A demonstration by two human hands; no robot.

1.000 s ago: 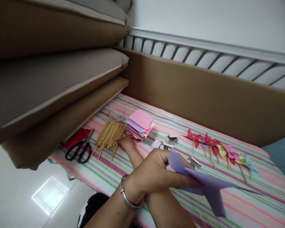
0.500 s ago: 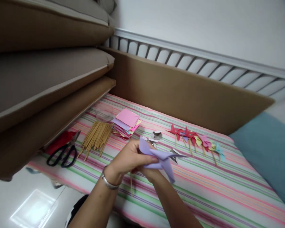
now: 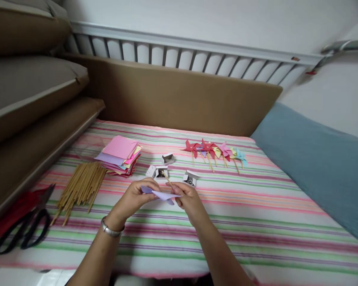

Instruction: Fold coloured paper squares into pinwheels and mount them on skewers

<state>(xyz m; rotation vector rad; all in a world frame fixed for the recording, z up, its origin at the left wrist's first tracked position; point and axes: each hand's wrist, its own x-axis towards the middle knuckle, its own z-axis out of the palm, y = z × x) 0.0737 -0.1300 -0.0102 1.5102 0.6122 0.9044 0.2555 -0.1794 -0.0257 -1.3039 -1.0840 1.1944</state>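
Above the striped cloth, my left hand (image 3: 141, 196) pinches a purple paper pinwheel (image 3: 164, 196) by its left side; a silver bracelet is on that wrist. My right hand (image 3: 186, 197) is closed at the pinwheel's right side on a thin wooden stick (image 3: 168, 178), which points away from me. Whether the stick is joined to the pinwheel is hidden. Just beyond my hands are an open small box (image 3: 161, 173) with dark metal bits, another such box (image 3: 191, 178) to the right, and a grey-white open box piece (image 3: 168, 159) farther back.
Several finished pinwheels (image 3: 209, 147) lie at the back right. On the left are a stack of coloured paper squares (image 3: 121, 147), a bundle of wooden sticks (image 3: 80, 184) and black-handled scissors (image 3: 26, 230) beside red material. Stacked cushions (image 3: 32, 85) rise at the far left; a brown board (image 3: 173, 99) stands behind.
The pinwheel has turned from facing me to nearly edge-on. My right hand has come out from behind it, and the stick now points away instead of down. The view has swung right.
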